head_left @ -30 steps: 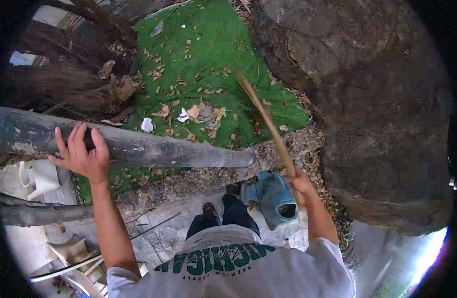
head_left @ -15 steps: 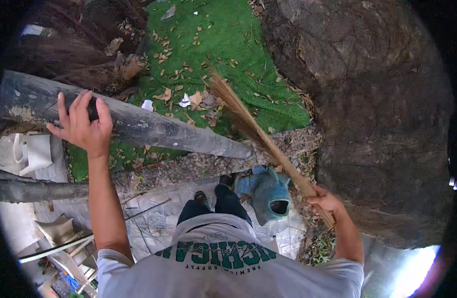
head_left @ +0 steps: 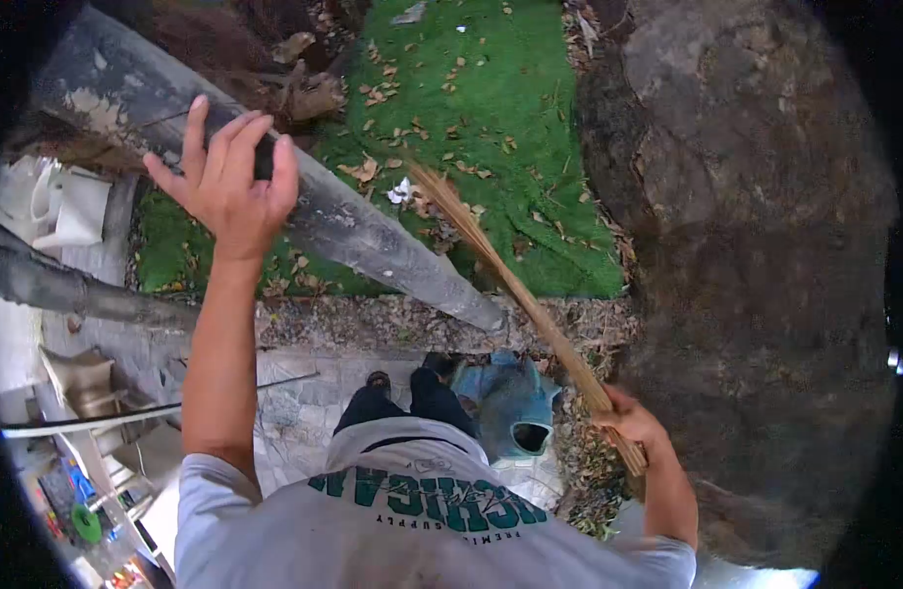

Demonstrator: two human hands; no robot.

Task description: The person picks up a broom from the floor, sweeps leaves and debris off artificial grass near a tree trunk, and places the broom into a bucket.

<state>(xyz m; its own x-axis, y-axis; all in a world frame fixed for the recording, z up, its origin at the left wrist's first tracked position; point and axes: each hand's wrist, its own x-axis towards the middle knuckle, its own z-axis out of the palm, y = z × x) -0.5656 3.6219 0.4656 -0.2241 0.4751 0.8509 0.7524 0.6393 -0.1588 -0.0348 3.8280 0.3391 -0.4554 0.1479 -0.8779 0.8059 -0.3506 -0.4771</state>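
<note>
A straw broom [head_left: 530,304] slants up and to the left from my right hand [head_left: 632,429], whose fingers are wrapped round its lower end. Its bristle tips touch or hover over dry leaves and a white scrap [head_left: 402,191] on the green turf [head_left: 491,88]. My left hand [head_left: 227,185] has its fingers spread over the grey trunk or pole [head_left: 353,216]. A small dark thing shows between thumb and fingers; I cannot make out what it is, or whether the palm touches the pole.
On the right rises a large brown rock [head_left: 756,245]. A blue-green pot [head_left: 505,407] with a dark opening stands near my feet. White chairs [head_left: 73,206], a long thin strip [head_left: 98,422] and various items lie at the left. Another trunk [head_left: 88,294] crosses the left side.
The broom's bristles have swung left across the turf onto the leaves and white scrap. The view has turned, so the pole now slants more steeply, with my left hand still at it.
</note>
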